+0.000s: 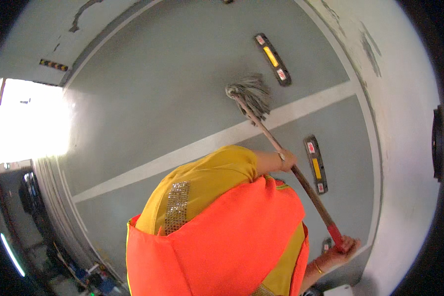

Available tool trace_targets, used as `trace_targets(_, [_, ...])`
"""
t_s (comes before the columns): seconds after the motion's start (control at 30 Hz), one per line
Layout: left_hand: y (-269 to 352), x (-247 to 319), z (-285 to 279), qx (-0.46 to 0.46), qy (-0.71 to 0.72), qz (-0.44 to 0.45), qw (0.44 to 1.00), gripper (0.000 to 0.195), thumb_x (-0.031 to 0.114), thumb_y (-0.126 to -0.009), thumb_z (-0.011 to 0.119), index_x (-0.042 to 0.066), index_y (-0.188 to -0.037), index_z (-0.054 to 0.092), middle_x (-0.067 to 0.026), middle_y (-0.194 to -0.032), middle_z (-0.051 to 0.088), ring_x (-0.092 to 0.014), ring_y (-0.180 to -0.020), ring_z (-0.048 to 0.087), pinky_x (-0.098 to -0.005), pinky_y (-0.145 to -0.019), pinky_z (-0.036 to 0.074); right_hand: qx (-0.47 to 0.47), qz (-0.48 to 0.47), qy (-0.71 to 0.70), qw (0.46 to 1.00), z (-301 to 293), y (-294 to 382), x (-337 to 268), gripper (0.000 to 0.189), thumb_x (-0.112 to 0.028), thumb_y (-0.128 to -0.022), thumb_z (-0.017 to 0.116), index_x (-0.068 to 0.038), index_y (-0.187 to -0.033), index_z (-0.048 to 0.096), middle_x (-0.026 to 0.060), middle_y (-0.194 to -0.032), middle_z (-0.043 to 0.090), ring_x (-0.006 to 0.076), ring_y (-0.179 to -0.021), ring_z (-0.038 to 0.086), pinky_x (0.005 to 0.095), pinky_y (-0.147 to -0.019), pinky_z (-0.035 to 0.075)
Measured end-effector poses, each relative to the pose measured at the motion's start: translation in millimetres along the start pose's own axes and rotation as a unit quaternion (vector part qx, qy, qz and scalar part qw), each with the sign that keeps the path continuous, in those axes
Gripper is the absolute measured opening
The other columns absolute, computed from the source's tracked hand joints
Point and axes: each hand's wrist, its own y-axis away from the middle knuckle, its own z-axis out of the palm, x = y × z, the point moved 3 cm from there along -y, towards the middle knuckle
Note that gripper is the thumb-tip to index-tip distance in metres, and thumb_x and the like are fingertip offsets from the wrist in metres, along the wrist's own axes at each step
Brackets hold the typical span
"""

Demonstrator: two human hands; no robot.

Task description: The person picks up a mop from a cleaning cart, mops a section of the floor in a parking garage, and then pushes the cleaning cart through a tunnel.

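Note:
My left hand (289,160) grips the middle of a wooden mop handle (310,190), with a bracelet at its wrist. Higher up, at the handle's red end, my right hand (347,248) is closed around it; that wrist wears a bangle. The handle slants away to a grey string mop head (252,94). Its strands lie fanned out on the grey floor (162,96), some of them over a white painted line (207,144). My yellow sleeve and orange vest (225,240) cover much of the lower view.
Black wheel stops with yellow and red-white reflectors lie near the mop head (272,60) and beside the handle (316,164). A pale wall (399,111) bounds the right side. Bright light enters at left, above a dark car (31,194). Assorted items (100,277) stand at lower left.

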Motion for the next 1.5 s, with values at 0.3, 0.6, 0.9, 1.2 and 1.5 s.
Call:
trace_targets(0.3, [228.4, -252.0, -33.4, 0.088, -0.027, -0.326, 0.941, 0.016, 0.012, -0.066, 0.055, 0.003, -0.078, 0.062, -0.0165, -0.086, 0.059, -0.030, -0.087, 0.056, -0.0372, -0.075, 0.045, -0.297, 0.216, 0.097, 0.925, 226.1, 77.6, 202.5, 0.011, -0.011, -0.083, 0.043, -0.002, -0.077, 0.048, 0.0019, -0.059, 0.043, 0.0081, -0.049, 0.041, 0.0217, -0.044, 0.035])
trace_targets(0.6, [298.7, -210.8, -46.6, 0.080, -0.004, -0.368, 0.927, 0.016, 0.011, -0.068, 0.054, 0.008, -0.084, 0.058, -0.0101, -0.090, 0.057, -0.027, -0.093, 0.051, -0.0385, -0.079, 0.043, -0.386, 0.240, 0.147, 0.879, 257.6, 121.5, 173.3, 0.010, -0.006, -0.082, 0.042, -0.001, -0.082, 0.051, 0.0022, -0.044, 0.040, 0.0115, -0.037, 0.037, 0.0271, -0.047, 0.037])
trace_targets(0.9, [259.5, -47.1, 15.4, 0.117, 0.017, -0.032, 0.993, 0.009, 0.012, -0.064, 0.055, 0.011, -0.073, 0.058, -0.0101, -0.077, 0.059, -0.025, -0.078, 0.055, -0.0386, -0.067, 0.042, -0.258, 0.002, 0.152, 0.954, 141.8, 221.0, -1.2, 0.013, -0.011, -0.082, 0.046, 0.000, -0.076, 0.051, 0.0028, -0.042, 0.042, 0.0126, -0.035, 0.040, 0.0309, -0.047, 0.040])
trace_targets(1.2, [348.0, 175.8, 95.7, -0.029, 0.146, 0.292, 0.945, 0.013, 0.005, -0.059, 0.059, 0.008, -0.070, 0.053, -0.0109, -0.068, 0.055, -0.032, -0.069, 0.051, -0.0399, -0.063, 0.037, -0.014, -0.223, 0.326, 0.919, 91.9, 499.7, -165.8, 0.009, -0.010, -0.075, 0.044, -0.003, -0.072, 0.050, 0.0018, -0.039, 0.042, 0.0125, -0.031, 0.042, 0.0283, -0.036, 0.037])
trace_targets(1.5, [356.5, 309.2, 248.6, -0.230, 0.082, 0.450, 0.859, 0.013, 0.004, -0.060, 0.059, 0.008, -0.071, 0.052, -0.0117, -0.076, 0.056, -0.030, -0.078, 0.052, -0.0412, -0.068, 0.039, 0.379, -0.312, 0.446, 0.748, 83.7, 620.7, -133.8, 0.012, -0.012, -0.079, 0.040, -0.002, -0.073, 0.040, 0.0041, -0.037, 0.035, 0.0121, -0.032, 0.033, 0.0302, -0.038, 0.036])
